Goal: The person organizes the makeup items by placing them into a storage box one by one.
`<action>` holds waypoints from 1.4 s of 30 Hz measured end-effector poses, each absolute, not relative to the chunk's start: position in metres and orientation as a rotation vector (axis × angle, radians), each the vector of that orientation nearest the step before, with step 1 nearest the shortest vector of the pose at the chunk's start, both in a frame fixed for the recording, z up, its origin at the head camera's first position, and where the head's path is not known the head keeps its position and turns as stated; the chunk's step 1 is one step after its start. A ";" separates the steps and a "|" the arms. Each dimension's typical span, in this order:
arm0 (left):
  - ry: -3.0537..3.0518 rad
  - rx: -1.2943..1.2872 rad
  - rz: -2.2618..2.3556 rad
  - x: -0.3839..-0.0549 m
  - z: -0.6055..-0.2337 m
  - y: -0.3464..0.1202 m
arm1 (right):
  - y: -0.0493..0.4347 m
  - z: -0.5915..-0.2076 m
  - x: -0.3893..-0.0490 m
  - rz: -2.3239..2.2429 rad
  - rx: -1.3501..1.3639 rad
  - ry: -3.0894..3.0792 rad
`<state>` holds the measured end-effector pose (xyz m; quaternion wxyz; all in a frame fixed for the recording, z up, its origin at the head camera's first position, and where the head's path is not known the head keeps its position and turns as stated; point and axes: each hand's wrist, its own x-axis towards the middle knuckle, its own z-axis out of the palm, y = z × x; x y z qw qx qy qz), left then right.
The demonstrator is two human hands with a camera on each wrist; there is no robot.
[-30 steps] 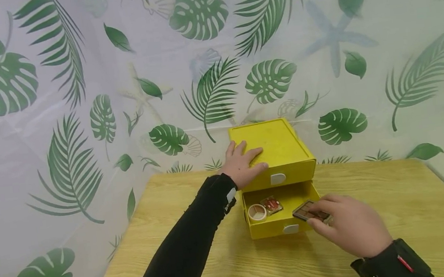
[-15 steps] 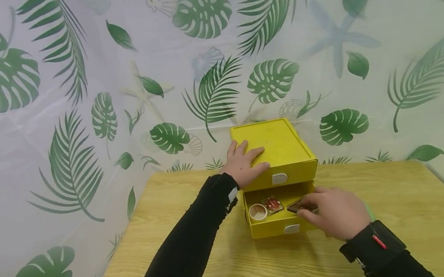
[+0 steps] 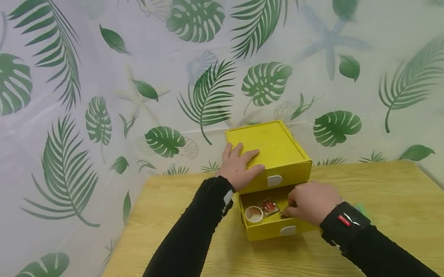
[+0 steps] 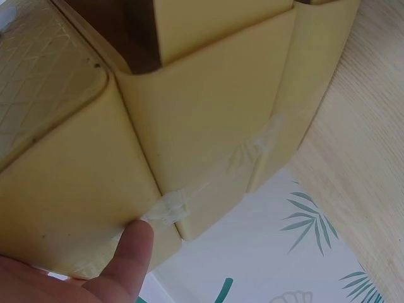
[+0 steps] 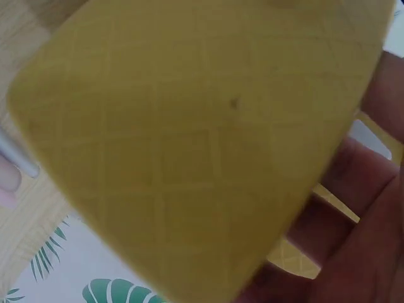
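Observation:
A yellow two-drawer box (image 3: 265, 145) stands on the table. My left hand (image 3: 239, 166) rests on its top left edge with spread fingers; the left wrist view shows a finger (image 4: 129, 252) against its side. The lower drawer (image 3: 266, 231) is pulled out. Inside it lie a round compact with several sections (image 3: 254, 214) and a small red-patterned packet (image 3: 269, 206). My right hand (image 3: 314, 201) reaches over the drawer's right part, its fingertips pinching a dark makeup palette (image 3: 282, 215), mostly hidden by the hand. The quilted yellow drawer front (image 5: 183, 139) fills the right wrist view.
The wooden table (image 3: 382, 230) extends around the box, with a leaf-printed sheet (image 3: 275, 24) behind and at the left. Something green (image 3: 360, 208) shows beside my right wrist. At the right wrist view's left edge are a silver and pink item (image 5: 9, 170).
My right hand has moved left and inward over the lower drawer, taking the palette from above the drawer's front edge down into it. My left hand stays on the box.

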<state>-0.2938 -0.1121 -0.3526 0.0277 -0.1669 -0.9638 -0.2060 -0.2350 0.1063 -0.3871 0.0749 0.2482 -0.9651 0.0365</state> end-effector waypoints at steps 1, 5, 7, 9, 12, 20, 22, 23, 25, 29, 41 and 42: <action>-2.977 -0.514 -0.633 -0.294 -0.352 -0.113 | 0.104 -0.388 -0.237 0.111 0.745 -2.902; -2.969 -0.527 -0.634 -0.293 -0.350 -0.115 | 0.099 -0.390 -0.242 0.097 0.742 -2.893; -2.968 -0.525 -0.636 -0.293 -0.349 -0.115 | 0.097 -0.390 -0.244 0.099 0.748 -2.888; -2.967 -0.518 -0.640 -0.292 -0.348 -0.115 | 0.095 -0.391 -0.247 0.106 0.745 -2.901; -2.969 -0.511 -0.640 -0.292 -0.348 -0.116 | 0.091 -0.392 -0.251 0.113 0.735 -2.934; -2.961 -0.521 -0.646 -0.292 -0.348 -0.117 | 0.086 -0.395 -0.261 0.112 0.759 -2.950; -2.959 -0.520 -0.647 -0.291 -0.348 -0.117 | 0.086 -0.398 -0.262 0.122 0.767 -2.959; -2.957 -0.522 -0.647 -0.291 -0.348 -0.117 | 0.086 -0.399 -0.263 0.122 0.769 -2.965; -2.953 -0.525 -0.656 -0.291 -0.349 -0.117 | 0.087 -0.400 -0.264 0.114 0.770 -2.978; -2.942 -0.532 -0.666 -0.290 -0.350 -0.116 | 0.089 -0.401 -0.263 0.099 0.772 -2.979; -2.948 -0.521 -0.669 -0.291 -0.352 -0.116 | 0.095 -0.410 -0.252 0.246 0.766 -2.859; -2.947 -0.521 -0.667 -0.291 -0.352 -0.116 | 0.095 -0.409 -0.249 0.278 0.772 -2.836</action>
